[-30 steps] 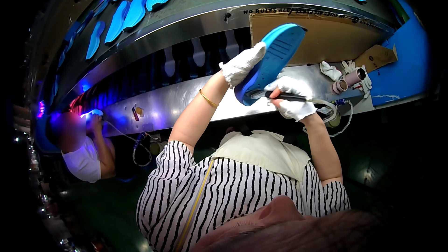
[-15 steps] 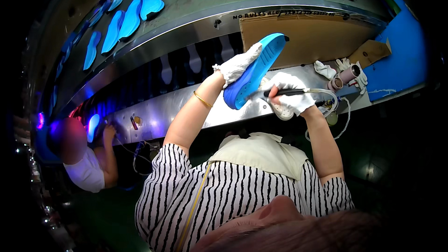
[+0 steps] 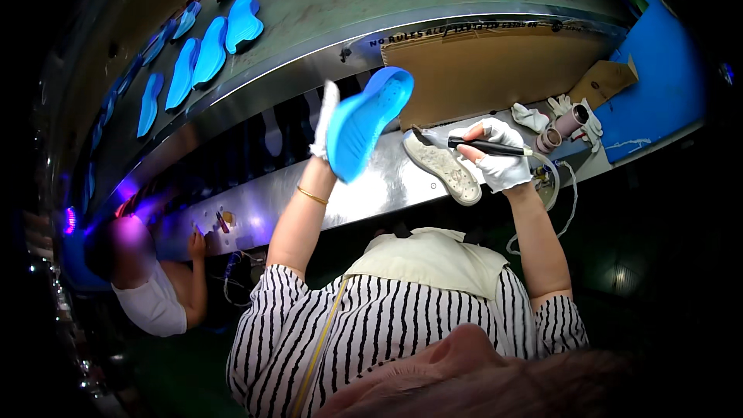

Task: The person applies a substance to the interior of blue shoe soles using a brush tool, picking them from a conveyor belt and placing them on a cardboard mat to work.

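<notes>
My left hand (image 3: pixel 325 120), in a white glove, grips a bright blue shoe sole (image 3: pixel 364 131) along its left edge and holds it up over the metal ledge. The sole's broad face with grooves and small holes shows; most of my fingers are hidden behind it. In a white glove with bare fingertips, my right hand (image 3: pixel 501 159) is closed round the black handle of a brush (image 3: pixel 487 145) fed by a clear tube. The brush's bristles hover by the upper end of a pale grey, pitted sole (image 3: pixel 443 166) lying on the ledge.
Blue soles (image 3: pixel 210 53) lie on the dark conveyor belt (image 3: pixel 325 0) beyond a metal rail. Cardboard (image 3: pixel 495 70) leans under it. Pinkish cups (image 3: pixel 571 119) and white gloves (image 3: pixel 531 117) sit at the ledge's right end. Another person (image 3: pixel 151 294) works at the left.
My left hand has moved left and turned the blue sole, showing its grooved face. The brush has come away from it, and the grey sole is uncovered. Belt soles have shifted slightly left in view.
</notes>
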`<state>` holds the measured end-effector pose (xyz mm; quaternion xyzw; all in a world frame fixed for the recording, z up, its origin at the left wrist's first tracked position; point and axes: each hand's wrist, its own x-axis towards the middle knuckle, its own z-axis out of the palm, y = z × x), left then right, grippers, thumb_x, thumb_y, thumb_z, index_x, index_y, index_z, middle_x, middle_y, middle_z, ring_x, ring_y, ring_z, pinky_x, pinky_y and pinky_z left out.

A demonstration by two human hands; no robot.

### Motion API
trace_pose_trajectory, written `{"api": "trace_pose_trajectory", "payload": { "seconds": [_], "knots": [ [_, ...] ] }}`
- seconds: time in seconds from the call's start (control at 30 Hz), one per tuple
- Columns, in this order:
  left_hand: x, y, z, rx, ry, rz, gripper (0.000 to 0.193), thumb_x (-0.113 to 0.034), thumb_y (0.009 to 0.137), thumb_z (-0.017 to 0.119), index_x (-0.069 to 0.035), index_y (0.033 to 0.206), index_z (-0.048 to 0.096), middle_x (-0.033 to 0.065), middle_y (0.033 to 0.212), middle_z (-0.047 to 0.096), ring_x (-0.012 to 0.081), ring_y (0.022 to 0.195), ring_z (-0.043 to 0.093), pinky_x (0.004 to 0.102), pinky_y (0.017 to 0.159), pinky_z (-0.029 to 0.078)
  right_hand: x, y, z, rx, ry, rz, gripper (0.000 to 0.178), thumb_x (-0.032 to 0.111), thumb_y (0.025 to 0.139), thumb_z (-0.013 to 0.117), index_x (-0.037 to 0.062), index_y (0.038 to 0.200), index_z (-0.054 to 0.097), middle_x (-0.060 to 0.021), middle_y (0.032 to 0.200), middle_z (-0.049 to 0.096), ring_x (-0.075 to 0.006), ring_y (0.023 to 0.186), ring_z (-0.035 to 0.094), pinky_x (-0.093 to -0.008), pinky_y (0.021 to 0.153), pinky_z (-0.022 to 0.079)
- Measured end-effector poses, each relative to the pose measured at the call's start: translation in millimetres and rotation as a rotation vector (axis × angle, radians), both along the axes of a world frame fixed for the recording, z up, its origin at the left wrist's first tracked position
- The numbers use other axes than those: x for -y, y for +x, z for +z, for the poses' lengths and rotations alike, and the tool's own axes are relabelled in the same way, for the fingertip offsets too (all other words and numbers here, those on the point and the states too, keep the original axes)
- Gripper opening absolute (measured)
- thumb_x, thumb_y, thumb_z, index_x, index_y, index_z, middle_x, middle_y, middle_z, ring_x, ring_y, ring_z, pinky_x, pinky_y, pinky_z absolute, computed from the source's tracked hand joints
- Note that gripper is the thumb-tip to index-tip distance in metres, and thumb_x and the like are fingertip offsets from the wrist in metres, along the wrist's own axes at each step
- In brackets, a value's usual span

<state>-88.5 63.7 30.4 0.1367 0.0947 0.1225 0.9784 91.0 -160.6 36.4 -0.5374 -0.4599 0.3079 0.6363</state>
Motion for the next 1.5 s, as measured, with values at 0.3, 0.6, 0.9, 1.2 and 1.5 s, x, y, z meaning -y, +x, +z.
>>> {"api": "trace_pose_trajectory", "payload": {
  "seconds": [0.3,0.6,0.9,1.2,1.5],
  "knots": [
    [88.7,23.1,-64.4,0.094,0.086,-0.071,0.063,-0.038,0.09,0.055,-0.001,0.137,0.036,0.0204,0.13,0.049,0.0352,0.119,0.05,0.0481,0.104,0.038,-15.4,2.5,-21.7,0.106,0.042,-0.366,0.018,0.003,0.074,0.073,0.0046,0.081,0.056,-0.0052,0.072,0.063,-0.0104,0.065,0.061,-0.0235,0.06,0.05],
    [95.6,44.2,-64.5,0.08,0.15,0.079,0.079,-0.066,0.087,0.039,-0.005,0.137,0.033,0.0166,0.13,0.048,0.0293,0.115,0.051,0.042,0.1,0.043,-11.3,-21.6,-9.8,0.204,0.101,-0.129,0.018,-0.006,0.077,0.065,0.0022,0.087,0.053,-0.0071,0.08,0.062,-0.0089,0.067,0.058,-0.0228,0.063,0.048],
    [79.7,47.0,-58.7,0.043,0.142,0.177,0.089,-0.074,0.083,0.031,-0.001,0.133,0.04,0.0201,0.125,0.053,0.0351,0.115,0.052,0.0472,0.102,0.039,-5.3,-36.9,-11.9,0.374,0.075,-0.095,0.018,-0.001,0.071,0.072,0.0031,0.084,0.062,-0.0072,0.079,0.063,-0.0154,0.07,0.062,-0.0259,0.066,0.05],
    [65.0,42.1,-41.8,0.178,0.084,0.228,0.086,-0.073,0.08,0.042,-0.006,0.133,0.042,0.017,0.123,0.055,0.0342,0.114,0.053,0.0494,0.097,0.044,-2.3,-34.6,-10.8,0.178,-0.005,0.006,0.011,0.004,0.077,0.07,0.0036,0.086,0.064,-0.0045,0.078,0.063,-0.0118,0.068,0.06,-0.0252,0.062,0.048],
    [97.4,45.3,-10.9,0.192,0.22,0.205,0.094,-0.078,0.079,0.033,-0.009,0.144,0.026,0.0186,0.139,0.04,0.0363,0.125,0.042,0.0489,0.106,0.034,-1.2,-39.9,-9.3,0.087,0.157,-0.065,0.015,-0.001,0.077,0.068,0.0025,0.087,0.058,-0.0063,0.083,0.06,-0.0105,0.07,0.059,-0.0216,0.063,0.046]
  ]
}}
